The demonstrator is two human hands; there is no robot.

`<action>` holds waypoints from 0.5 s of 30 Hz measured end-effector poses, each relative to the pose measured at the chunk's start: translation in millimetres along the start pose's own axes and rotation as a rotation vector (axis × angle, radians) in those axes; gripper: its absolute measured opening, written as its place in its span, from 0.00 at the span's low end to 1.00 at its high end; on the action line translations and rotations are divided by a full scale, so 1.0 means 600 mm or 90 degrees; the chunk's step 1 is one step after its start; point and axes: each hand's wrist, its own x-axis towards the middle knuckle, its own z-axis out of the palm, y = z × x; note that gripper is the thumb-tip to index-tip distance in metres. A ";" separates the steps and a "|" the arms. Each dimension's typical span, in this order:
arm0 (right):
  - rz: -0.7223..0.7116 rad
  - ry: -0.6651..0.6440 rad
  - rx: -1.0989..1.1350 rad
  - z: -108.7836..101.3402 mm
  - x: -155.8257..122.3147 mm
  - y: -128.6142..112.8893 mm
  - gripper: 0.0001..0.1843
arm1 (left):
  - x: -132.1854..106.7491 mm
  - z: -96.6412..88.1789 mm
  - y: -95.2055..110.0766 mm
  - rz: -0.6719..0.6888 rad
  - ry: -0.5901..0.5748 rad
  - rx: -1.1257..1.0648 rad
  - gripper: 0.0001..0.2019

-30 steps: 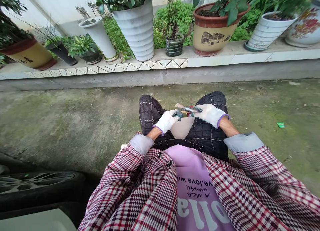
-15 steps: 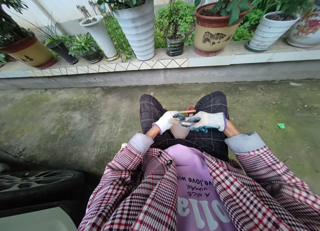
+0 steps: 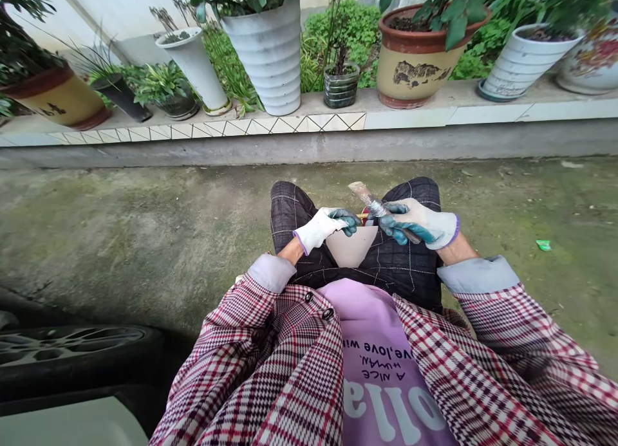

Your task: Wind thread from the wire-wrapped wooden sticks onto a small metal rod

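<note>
My right hand (image 3: 418, 224), in a white glove with a teal palm, is closed around the handle of an old knife-like tool (image 3: 360, 190). Silver wire is wound about its neck, and the worn, brownish blade tilts up and away to the left. My left hand (image 3: 333, 227), gloved the same way, has its fingers pinched together at a thin yellow stick (image 3: 362, 216). Part of the stick is hidden by the fingers and the tool. Below both hands, a smooth pale object (image 3: 351, 248) sits between my thighs; its kind is unclear.
Potted plants, among them a tall white ribbed pot (image 3: 268, 60) and a tan pot (image 3: 419, 69), line a tiled ledge (image 3: 290, 124) ahead. A wheel (image 3: 72, 349) lies at lower left. A green scrap (image 3: 543, 245) rests on the concrete ground (image 3: 145, 233).
The knife-like tool has swung from lying level across both hands to pointing up and away. My right hand has moved slightly right, and the left hand is now apart from the blade.
</note>
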 end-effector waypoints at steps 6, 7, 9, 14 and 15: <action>-0.003 0.029 0.023 0.006 -0.003 -0.001 0.25 | -0.004 0.001 -0.001 -0.008 -0.043 -0.061 0.14; 0.000 0.034 0.034 0.004 -0.001 0.002 0.25 | -0.005 0.002 0.000 -0.001 -0.049 -0.054 0.13; -0.003 0.053 0.067 -0.001 0.005 0.009 0.25 | -0.005 0.005 0.002 0.010 -0.050 -0.046 0.13; -0.041 0.087 0.122 -0.009 0.013 0.019 0.27 | 0.001 0.005 -0.007 0.008 0.029 -0.108 0.14; -0.056 0.085 0.131 -0.010 0.011 0.018 0.26 | 0.003 0.004 -0.011 0.006 0.033 -0.116 0.14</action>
